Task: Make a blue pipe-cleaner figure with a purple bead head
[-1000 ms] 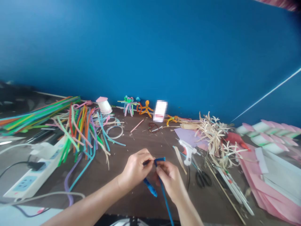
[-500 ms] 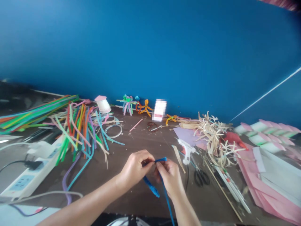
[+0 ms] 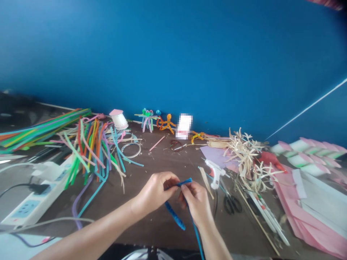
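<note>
Between my two hands is a blue pipe cleaner (image 3: 175, 216), part of it wound into a thicker coil that hangs down below my fingers. My left hand (image 3: 155, 189) pinches it from the left with thumb and forefinger. On the right, my right hand (image 3: 197, 202) grips the same pipe cleaner close to the left fingertips. A short blue end sticks out above the right thumb, and a long thin tail runs down past the right wrist toward the table's front edge. The exact spot where the strands cross is hidden by my fingers.
Loose coloured pipe cleaners (image 3: 92, 144) and a power strip (image 3: 40, 195) lie to the left. Small pipe-cleaner figures (image 3: 168, 124) stand by the wall. A white glue gun (image 3: 216, 173), black scissors (image 3: 232, 204), dried husk flowers (image 3: 244, 151) and pink paper (image 3: 292, 202) are on the right.
Both hands stay almost in place, still pinching the pipe cleaner. The hanging coil and the long tail have shifted slightly down and right.
</note>
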Tool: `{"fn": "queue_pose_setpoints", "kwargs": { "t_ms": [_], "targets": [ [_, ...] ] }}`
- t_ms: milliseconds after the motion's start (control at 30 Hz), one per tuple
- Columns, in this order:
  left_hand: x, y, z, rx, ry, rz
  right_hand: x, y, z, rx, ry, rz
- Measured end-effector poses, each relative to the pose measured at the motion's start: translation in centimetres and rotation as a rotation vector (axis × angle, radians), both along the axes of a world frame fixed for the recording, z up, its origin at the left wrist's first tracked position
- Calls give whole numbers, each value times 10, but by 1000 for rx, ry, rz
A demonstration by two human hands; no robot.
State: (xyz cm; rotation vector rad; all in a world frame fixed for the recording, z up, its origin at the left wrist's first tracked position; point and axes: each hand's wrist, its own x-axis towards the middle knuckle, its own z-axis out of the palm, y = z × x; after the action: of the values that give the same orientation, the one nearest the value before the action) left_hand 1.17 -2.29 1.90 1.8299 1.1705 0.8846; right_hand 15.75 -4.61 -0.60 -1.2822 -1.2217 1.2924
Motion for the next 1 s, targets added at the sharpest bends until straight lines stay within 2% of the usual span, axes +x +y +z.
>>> {"fn": "queue_pose_setpoints", "kwargs": {
  "t_ms": [100,300,467,600,867,1000],
  "targets": [
    [-1,2,1,-10,-3,-25,0,-2,1,9,-5,9],
    [-4,-2,-6,278,90,-67,-1,-4,1,-1,6,4],
    [-4,-5,-7,353,174,-86,-1,-3,1,-24,58,-1],
    [-4,-5,-4,335,174,-95,-1,-3,0,-27,70,-11],
    [-3,-1,1,167,65,-124,-2,0,-2,-12,21,-26],
    [-2,1,-1,118,36,-56,-1,0,-2,1,22,-22]
  ]
}}
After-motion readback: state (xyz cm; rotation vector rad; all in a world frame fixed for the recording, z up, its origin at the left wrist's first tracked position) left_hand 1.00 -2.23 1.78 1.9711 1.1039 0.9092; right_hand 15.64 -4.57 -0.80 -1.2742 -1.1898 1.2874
